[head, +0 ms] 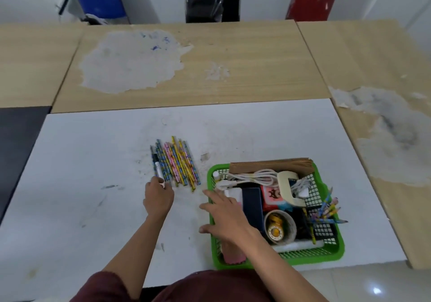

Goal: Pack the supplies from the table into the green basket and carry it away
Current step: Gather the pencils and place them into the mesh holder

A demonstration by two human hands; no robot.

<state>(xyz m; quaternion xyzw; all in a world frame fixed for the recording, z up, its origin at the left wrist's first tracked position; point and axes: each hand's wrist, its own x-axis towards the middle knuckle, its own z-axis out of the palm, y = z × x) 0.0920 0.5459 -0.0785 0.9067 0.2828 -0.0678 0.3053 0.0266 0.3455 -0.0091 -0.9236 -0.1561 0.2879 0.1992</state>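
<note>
A green mesh basket point(335, 252) stands on the white table point(93, 161) at the front right. It holds a white cable, a dark box, tape rolls, brown paper and a bunch of pencils at its right rim. A pile of patterned pencils point(179, 161) with a black marker point(158, 165) lies left of the basket. My left hand point(157, 199) touches the near ends of the leftmost pencils and the marker, fingers curled over them. My right hand point(224, 215) hovers with spread fingers over the basket's left rim, holding nothing.
Wooden tables point(210, 68) with worn grey patches adjoin the white table at the back and the right. A black chair point(212, 4) stands behind the far table. A dark table surface point(18, 133) lies at the left.
</note>
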